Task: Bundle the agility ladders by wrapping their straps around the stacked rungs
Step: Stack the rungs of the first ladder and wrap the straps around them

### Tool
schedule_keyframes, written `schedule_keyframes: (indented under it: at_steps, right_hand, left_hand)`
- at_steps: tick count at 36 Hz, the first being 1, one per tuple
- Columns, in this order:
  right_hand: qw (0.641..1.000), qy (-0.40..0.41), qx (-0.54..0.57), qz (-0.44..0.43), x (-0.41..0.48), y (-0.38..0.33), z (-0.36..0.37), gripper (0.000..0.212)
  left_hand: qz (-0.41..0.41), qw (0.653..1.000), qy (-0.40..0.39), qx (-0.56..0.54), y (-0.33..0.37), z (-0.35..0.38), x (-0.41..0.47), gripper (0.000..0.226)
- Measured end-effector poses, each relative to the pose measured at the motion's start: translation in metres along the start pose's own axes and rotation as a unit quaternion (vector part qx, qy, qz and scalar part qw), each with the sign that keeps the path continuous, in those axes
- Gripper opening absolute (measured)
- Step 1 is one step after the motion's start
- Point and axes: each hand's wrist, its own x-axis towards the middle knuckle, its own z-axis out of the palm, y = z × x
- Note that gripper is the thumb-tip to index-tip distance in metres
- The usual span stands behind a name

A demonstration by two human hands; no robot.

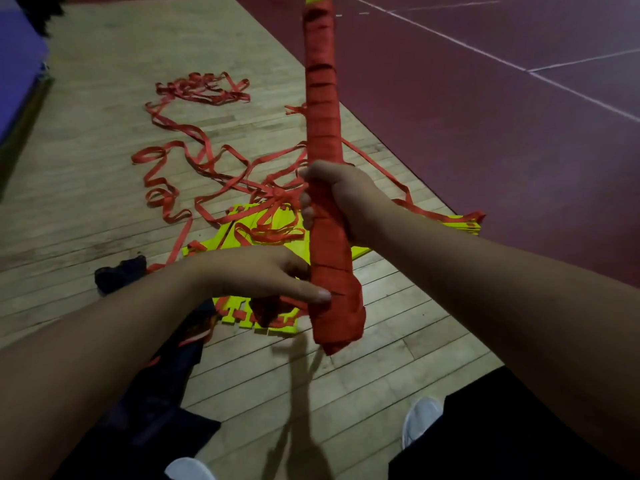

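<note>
A long bundle of stacked rungs [323, 109], wound all over in red strap, stands almost upright in front of me, with a bit of yellow rung showing at its top end. My right hand [337, 199] grips the bundle around its middle. My left hand [273, 275] is at the lower part; its thumb presses on the red wrap and the fingers reach behind the bundle, where they are hidden. On the floor below lie more yellow rungs [256, 233] with loose red straps [194, 168] tangled over them.
The wooden floor [104, 209] meets a dark red court surface [502, 133] with white lines on the right. A dark bag [119, 273] lies to the left of the rungs. A blue mat [17, 64] lies at far left. My white shoes [420, 420] show at the bottom.
</note>
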Motion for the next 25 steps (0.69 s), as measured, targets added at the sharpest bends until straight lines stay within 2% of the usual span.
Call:
schedule_keyframes:
  at_steps: [2,6,8,10,13,17,20,23,25]
  right_hand:
    - [0.997,0.048,-0.049,-0.04,0.003,0.003,-0.003,0.007]
    - [0.972,0.142,-0.134,-0.13,0.009,0.009,-0.001,0.009]
    - [0.961,0.157,-0.162,-0.161,0.01,0.011,0.001,0.01]
    - [0.966,0.144,-0.146,-0.16,0.008,0.009,0.002,0.015]
    - [0.988,0.082,-0.031,-0.125,0.007,-0.001,0.0,0.036]
    - [0.994,-0.034,0.101,-0.032,0.0,-0.016,-0.004,0.038]
    - [0.989,-0.108,0.094,0.035,-0.004,-0.012,-0.001,0.03]
    - [0.995,-0.087,0.029,0.038,-0.003,-0.003,0.003,0.021]
    - [0.996,-0.079,0.021,0.031,-0.004,0.001,0.005,0.015]
  left_hand:
    - [-0.007,1.0,0.021,-0.006,0.001,0.002,0.001,0.063]
    - [-0.014,0.995,0.097,0.022,0.009,0.019,0.011,0.075]
    - [-0.016,0.987,0.15,0.052,0.009,0.026,0.016,0.071]
    - [-0.006,0.986,0.16,0.035,0.008,0.029,0.019,0.056]
    - [0.034,0.992,0.103,-0.065,0.008,0.021,0.016,0.032]
    - [0.089,0.972,-0.005,-0.218,0.005,0.014,0.003,0.061]
    - [0.097,0.961,-0.049,-0.255,0.007,0.02,0.001,0.062]
    - [0.076,0.959,-0.083,-0.259,0.008,0.021,0.001,0.053]
    - [0.038,0.967,-0.113,-0.225,0.004,0.014,0.0,0.042]
